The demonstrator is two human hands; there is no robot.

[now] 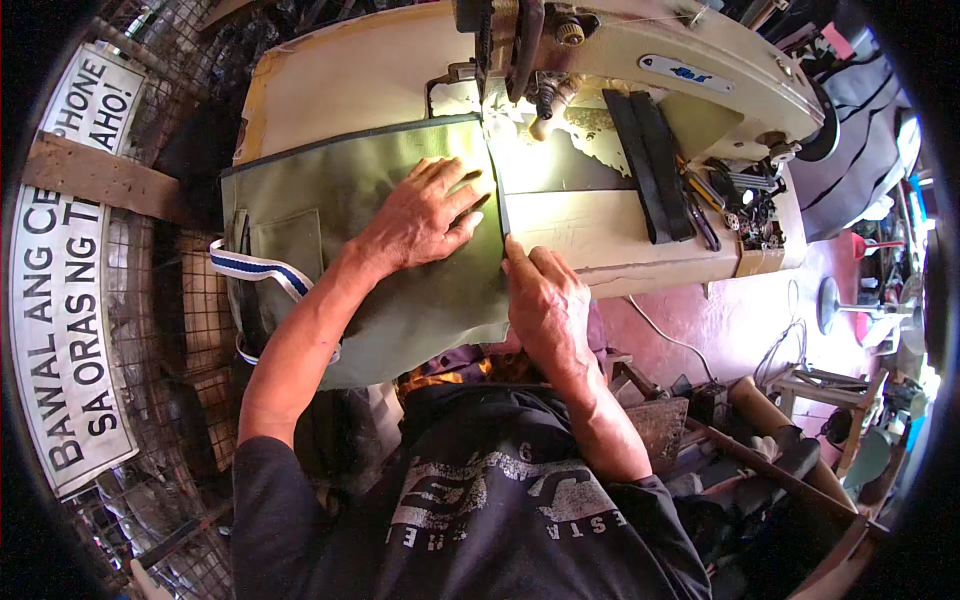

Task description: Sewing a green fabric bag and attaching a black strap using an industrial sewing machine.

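A green fabric panel (380, 300) with dark edge binding lies across the sewing table, its near part hanging over the front edge. My left hand (425, 215) rests flat on it, fingers stretched toward the sewing machine (650, 60). At the panel's right edge, my right hand (545, 290) pinches the dark binding strip (499, 190) between thumb and fingers. That strip runs up to the lit needle area, where glare hides the needle and presser foot. A white-and-blue striped webbing strap (262, 268) loops from the panel's left side.
On the table's right lie black fabric strips (648, 165), pliers or cutters (700, 195) and a pile of small metal parts (760, 205). A wire mesh wall with a white sign (75, 330) stands at the left. Wooden furniture and clutter fill the lower right.
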